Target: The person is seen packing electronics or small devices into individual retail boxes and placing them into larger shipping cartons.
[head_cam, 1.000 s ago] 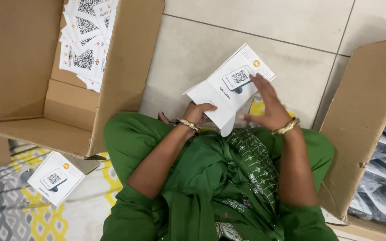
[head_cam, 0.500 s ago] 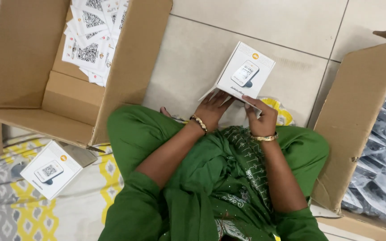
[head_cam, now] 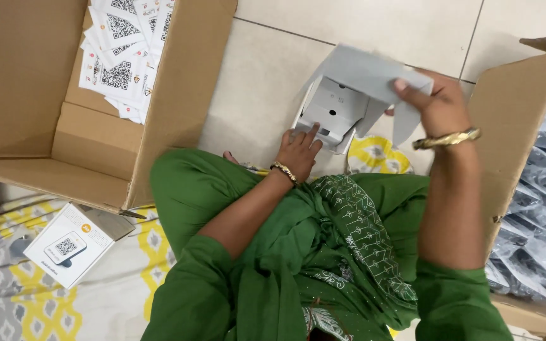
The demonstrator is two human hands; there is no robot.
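Small white box (head_cam: 336, 113) at upper centre of frame, over floor tiles (head_cam: 260, 82), lid flap (head_cam: 374, 79) swung up.
Left hand (head_cam: 298, 151) braces box base, fingers spread flat on near edge. Right hand (head_cam: 437, 104) pinches flap, closed on it.
Judgement, to do well: keep base steady w/ left, lift flap fully clear, don't crease hinge; tilt opening toward self so insert stays seated.
Big carton (head_cam: 52, 107) upper left holds printed sheets (head_cam: 121, 57). Another small box (head_cam: 67, 246) lower left on mat. Bagged items (head_cam: 538, 208) in carton at right edge.
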